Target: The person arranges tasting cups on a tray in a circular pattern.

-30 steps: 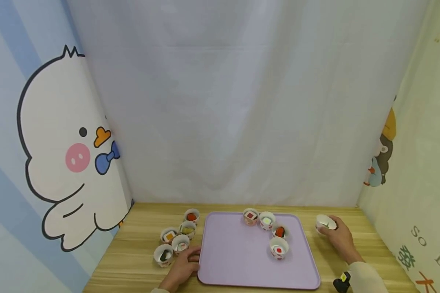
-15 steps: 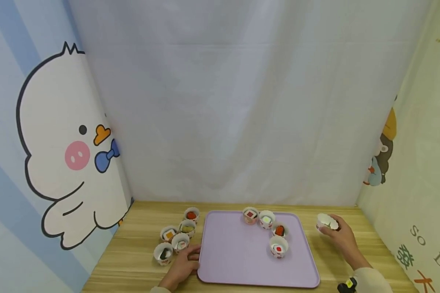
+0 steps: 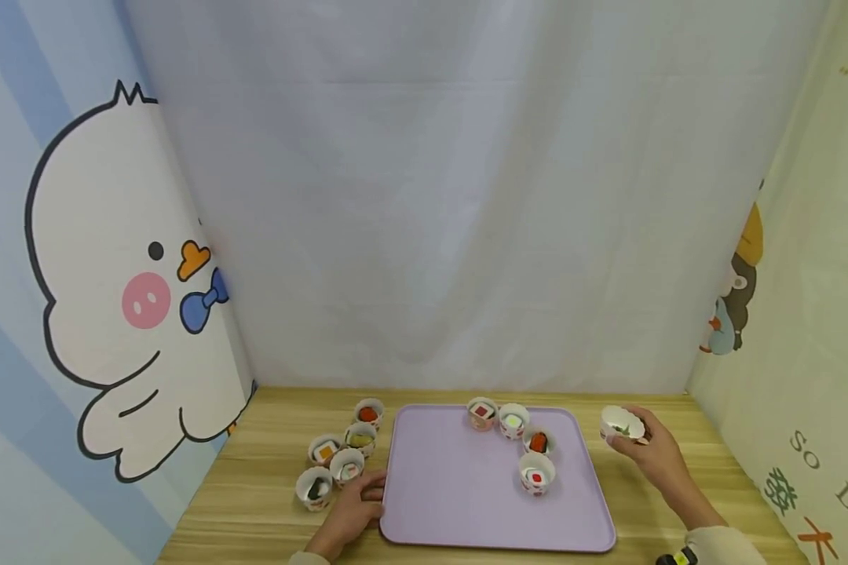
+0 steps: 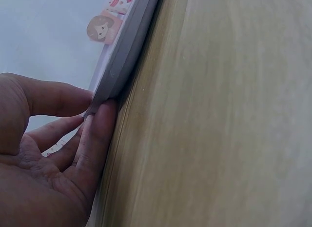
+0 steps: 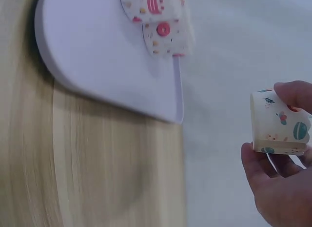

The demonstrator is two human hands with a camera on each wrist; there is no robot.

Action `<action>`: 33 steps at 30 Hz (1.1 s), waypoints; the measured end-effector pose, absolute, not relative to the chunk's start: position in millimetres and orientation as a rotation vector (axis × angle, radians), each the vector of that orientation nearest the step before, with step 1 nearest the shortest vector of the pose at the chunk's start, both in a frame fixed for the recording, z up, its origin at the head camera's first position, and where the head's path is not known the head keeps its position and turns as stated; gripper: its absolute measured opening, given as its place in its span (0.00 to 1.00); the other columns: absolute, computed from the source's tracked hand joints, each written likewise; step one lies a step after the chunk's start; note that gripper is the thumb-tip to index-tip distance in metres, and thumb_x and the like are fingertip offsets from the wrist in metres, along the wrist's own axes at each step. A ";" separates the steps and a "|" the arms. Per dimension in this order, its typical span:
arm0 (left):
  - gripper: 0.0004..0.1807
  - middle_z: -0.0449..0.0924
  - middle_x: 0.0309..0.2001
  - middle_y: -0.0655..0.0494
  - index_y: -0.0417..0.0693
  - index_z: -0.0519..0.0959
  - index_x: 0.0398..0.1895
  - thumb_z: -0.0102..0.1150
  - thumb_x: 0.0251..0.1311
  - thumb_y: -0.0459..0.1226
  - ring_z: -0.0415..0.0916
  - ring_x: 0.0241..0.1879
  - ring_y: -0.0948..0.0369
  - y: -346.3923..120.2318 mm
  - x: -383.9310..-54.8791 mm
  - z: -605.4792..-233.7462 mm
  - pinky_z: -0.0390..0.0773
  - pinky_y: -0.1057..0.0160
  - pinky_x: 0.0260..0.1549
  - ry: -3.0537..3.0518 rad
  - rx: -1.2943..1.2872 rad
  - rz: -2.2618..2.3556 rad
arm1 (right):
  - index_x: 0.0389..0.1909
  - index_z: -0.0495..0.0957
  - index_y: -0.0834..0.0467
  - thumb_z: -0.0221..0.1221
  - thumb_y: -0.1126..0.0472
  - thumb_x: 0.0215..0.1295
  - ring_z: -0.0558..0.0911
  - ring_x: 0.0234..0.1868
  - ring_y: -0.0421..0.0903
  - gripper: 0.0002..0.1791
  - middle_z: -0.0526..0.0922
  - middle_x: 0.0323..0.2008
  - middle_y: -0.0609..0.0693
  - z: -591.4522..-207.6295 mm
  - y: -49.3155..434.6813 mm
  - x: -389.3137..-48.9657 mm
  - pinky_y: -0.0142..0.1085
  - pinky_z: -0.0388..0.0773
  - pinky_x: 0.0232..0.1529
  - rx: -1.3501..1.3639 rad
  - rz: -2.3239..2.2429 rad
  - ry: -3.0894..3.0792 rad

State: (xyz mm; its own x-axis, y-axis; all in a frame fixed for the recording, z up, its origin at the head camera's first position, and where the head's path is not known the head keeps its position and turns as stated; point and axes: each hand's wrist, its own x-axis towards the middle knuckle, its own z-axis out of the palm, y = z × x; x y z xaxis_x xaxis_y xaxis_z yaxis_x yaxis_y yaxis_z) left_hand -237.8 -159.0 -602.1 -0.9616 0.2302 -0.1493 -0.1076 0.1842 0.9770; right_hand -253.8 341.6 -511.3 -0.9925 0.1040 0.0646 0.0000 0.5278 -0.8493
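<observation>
Right of the lilac tray (image 3: pixel 452 506), my right hand (image 3: pixel 659 455) grips a white paper baking cup (image 3: pixel 611 433) between thumb and fingers. Some green shows inside that cup in the head view. In the right wrist view the held cup (image 5: pixel 275 122) has a printed pattern of small coloured figures and hangs above the wooden table. My left hand (image 3: pixel 353 512) is at the tray's left edge. The left wrist view shows its thumb and fingers pinching the tray's rim (image 4: pixel 109 80). On the tray stand several cups, among them one with a red-orange piece (image 3: pixel 539 444) and one in front (image 3: pixel 536 477).
Left of the tray, several more filled cups cluster on the wooden table (image 3: pixel 247 486), including one with a dark piece (image 3: pixel 314 490) beside my left hand. A pale curtain (image 3: pixel 424 235) closes off the back. Printed cloths hang at both sides.
My right hand has lifted the cup a little and carried it slightly left, towards the tray. The left hand stays at the tray's edge, and the cups on tray and table have not moved.
</observation>
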 end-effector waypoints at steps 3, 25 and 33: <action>0.36 0.70 0.58 0.30 0.26 0.62 0.67 0.53 0.49 0.21 0.77 0.46 0.58 -158.0 -237.0 -602.5 0.83 0.56 0.35 2.197 0.124 1.857 | 0.70 0.60 0.63 0.65 0.55 0.62 0.70 0.42 0.23 0.39 0.69 0.61 0.65 -505.6 332.0 -245.9 0.25 0.76 0.41 -0.048 1.492 -2.642; 0.36 0.72 0.58 0.31 0.28 0.64 0.67 0.54 0.49 0.22 0.77 0.45 0.58 -158.0 -236.7 -602.0 0.83 0.57 0.35 2.210 0.118 1.847 | 0.67 0.66 0.59 0.70 0.62 0.54 0.76 0.46 0.32 0.39 0.74 0.59 0.61 -510.4 268.3 -202.8 0.28 0.80 0.44 -0.004 1.722 -2.606; 0.36 0.72 0.58 0.32 0.28 0.64 0.67 0.54 0.49 0.21 0.77 0.45 0.58 -157.9 -234.5 -599.8 0.83 0.57 0.35 2.203 0.129 1.852 | 0.63 0.70 0.59 0.72 0.62 0.51 0.75 0.47 0.31 0.37 0.78 0.57 0.58 -519.6 248.5 -193.7 0.25 0.76 0.47 0.006 1.661 -2.634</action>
State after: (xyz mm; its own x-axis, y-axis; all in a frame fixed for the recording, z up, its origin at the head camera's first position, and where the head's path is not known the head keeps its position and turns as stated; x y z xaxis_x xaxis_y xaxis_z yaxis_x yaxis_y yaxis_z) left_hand -234.5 -157.9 -599.8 -0.9624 0.2327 -0.1405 -0.0984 0.1835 0.9781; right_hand -193.7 248.5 -519.6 -0.9996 0.0117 0.0255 -0.0180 0.4309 -0.9022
